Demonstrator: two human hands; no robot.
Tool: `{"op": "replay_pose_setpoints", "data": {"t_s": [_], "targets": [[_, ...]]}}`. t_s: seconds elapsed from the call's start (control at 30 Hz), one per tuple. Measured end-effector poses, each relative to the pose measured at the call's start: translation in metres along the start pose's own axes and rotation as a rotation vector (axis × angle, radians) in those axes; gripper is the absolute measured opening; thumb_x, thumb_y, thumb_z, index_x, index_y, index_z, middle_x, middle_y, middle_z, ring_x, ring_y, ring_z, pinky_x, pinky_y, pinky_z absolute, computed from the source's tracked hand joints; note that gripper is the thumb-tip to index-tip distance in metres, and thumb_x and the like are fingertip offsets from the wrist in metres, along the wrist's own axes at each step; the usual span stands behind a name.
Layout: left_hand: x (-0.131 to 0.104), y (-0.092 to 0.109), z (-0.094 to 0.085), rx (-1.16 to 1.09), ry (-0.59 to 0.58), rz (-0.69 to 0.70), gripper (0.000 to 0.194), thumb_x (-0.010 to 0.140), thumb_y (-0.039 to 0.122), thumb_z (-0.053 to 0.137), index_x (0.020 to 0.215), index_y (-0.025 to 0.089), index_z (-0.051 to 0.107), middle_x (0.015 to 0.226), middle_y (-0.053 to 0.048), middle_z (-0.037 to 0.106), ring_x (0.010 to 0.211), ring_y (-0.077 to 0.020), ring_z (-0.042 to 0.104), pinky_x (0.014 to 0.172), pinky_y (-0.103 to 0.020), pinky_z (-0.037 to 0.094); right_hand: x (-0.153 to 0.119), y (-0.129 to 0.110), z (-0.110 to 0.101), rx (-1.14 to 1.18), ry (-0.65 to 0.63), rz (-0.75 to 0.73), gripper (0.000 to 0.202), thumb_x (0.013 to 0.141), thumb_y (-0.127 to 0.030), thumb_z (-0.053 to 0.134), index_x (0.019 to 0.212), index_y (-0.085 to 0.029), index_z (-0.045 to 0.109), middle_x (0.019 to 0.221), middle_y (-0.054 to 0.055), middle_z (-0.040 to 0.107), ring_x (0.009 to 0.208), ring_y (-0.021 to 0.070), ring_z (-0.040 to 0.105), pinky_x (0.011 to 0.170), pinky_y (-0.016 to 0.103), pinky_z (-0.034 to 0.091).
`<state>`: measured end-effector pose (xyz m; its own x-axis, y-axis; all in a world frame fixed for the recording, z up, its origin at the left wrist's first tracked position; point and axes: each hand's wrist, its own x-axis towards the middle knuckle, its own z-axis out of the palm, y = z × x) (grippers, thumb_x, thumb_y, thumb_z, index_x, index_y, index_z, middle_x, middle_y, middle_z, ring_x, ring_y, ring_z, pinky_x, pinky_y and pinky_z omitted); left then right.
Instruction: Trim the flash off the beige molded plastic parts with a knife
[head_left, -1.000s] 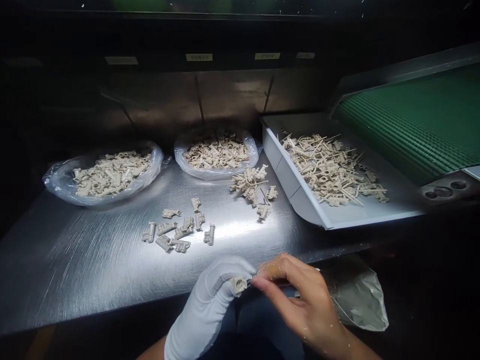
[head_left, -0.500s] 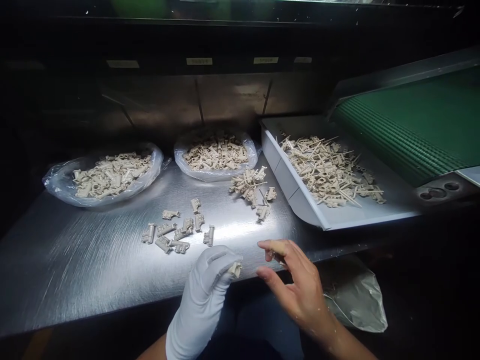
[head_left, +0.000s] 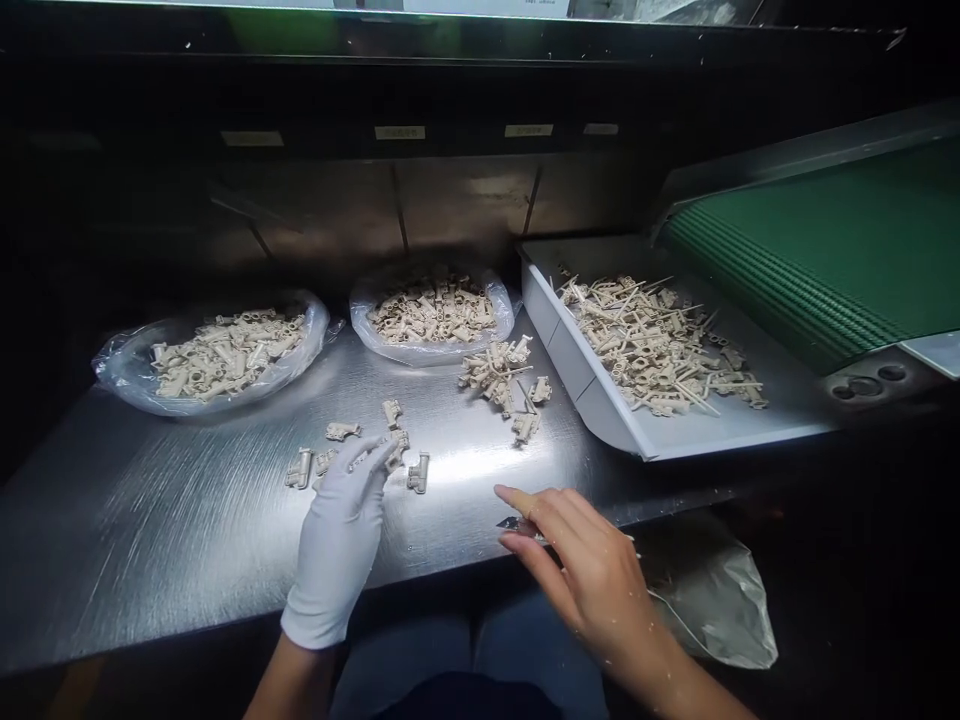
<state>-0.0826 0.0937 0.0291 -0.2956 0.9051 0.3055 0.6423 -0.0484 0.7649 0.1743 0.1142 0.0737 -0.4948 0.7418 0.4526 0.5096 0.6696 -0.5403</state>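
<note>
My left hand (head_left: 341, 530), in a white glove, reaches over a loose group of beige plastic fittings (head_left: 298, 468) on the metal table. Its fingers are apart and cover part of the group; I see nothing held in them. A single fitting (head_left: 420, 472) lies just right of its fingertips. My bare right hand (head_left: 585, 560) is closed around a small knife (head_left: 510, 523), whose dark pointed blade sticks out between thumb and forefinger. The knife's handle is hidden in the palm. Farther back, a cluster of fittings joined to sprues (head_left: 495, 375) rests on the table.
Two clear plastic bags of fittings, one left (head_left: 127, 385) and one in the middle (head_left: 431, 353), stand at the back. A white tray (head_left: 600, 400) holds a heap of sprued parts. Beyond it is a green conveyor belt (head_left: 832, 240). A plastic bag (head_left: 720, 600) hangs below the table edge.
My left hand has moved left and forward to the loose group; the fitting it held is no longer visible in it. The knife blade now shows at my right hand, whose fingers have come closer together.
</note>
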Motion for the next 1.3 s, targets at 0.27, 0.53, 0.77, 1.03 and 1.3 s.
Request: {"op": "replay_pose_setpoints", "data": {"t_s": [0.27, 0.53, 0.77, 1.03, 1.3], "targets": [[-0.033, 0.046, 0.015, -0.830, -0.483, -0.471, 0.058, 0.099, 0.057, 0.058, 0.149, 0.029, 0.054, 0.134, -0.013, 0.067, 0.095, -0.0284, 0.072, 0.088, -0.046, 0.059, 0.003, -0.011, 0.038, 0.586, -0.173, 0.209, 0.019, 0.095, -0.037, 0.075, 0.103, -0.021, 0.077, 0.079, 0.001, 0.068, 0.067, 0.0142, 0.063, 0.061, 0.022, 0.049], [-0.033, 0.066, 0.025, -1.094, -0.493, -0.634, 0.032, 0.080, 0.039, 0.089, 0.095, 0.018, 0.072, 0.080, 0.003, 0.066, 0.053, -0.0068, 0.049, 0.055, -0.020, 0.041, -0.013, -0.009, 0.039, 0.786, 0.068, 0.493, 0.022, 0.095, -0.044, 0.074, 0.094, -0.023, 0.066, 0.073, -0.003, 0.064, 0.058, 0.0100, 0.055, 0.055, 0.019, 0.045], [-0.039, 0.081, 0.023, -1.178, -0.461, -0.578, 0.041, 0.103, 0.051, 0.059, 0.078, 0.019, 0.062, 0.068, 0.004, 0.056, 0.055, -0.0095, 0.046, 0.060, -0.022, 0.043, -0.008, -0.012, 0.026, 0.536, -0.005, 0.208, 0.033, 0.111, -0.028, 0.045, 0.141, -0.036, 0.057, 0.099, 0.001, 0.068, 0.087, 0.0156, 0.066, 0.079, 0.026, 0.055], [-0.032, 0.093, 0.022, -1.097, -0.479, -0.645, 0.039, 0.092, 0.057, 0.072, 0.079, 0.020, 0.067, 0.067, 0.000, 0.060, 0.055, -0.0134, 0.047, 0.052, -0.027, 0.041, -0.005, -0.017, 0.026, 0.275, 0.047, 0.008, 0.047, 0.111, -0.046, 0.043, 0.152, -0.026, 0.053, 0.086, 0.004, 0.066, 0.077, 0.0188, 0.062, 0.066, 0.029, 0.052], [-0.039, 0.083, 0.024, -1.122, -0.534, -0.659, 0.045, 0.097, 0.057, 0.065, 0.069, 0.021, 0.062, 0.053, 0.002, 0.056, 0.047, -0.0135, 0.048, 0.048, -0.028, 0.037, -0.004, -0.021, 0.027, 0.159, 0.096, -0.026, 0.041, 0.110, -0.036, 0.051, 0.148, -0.023, 0.059, 0.074, 0.002, 0.062, 0.067, 0.0169, 0.057, 0.059, 0.028, 0.045]]}}
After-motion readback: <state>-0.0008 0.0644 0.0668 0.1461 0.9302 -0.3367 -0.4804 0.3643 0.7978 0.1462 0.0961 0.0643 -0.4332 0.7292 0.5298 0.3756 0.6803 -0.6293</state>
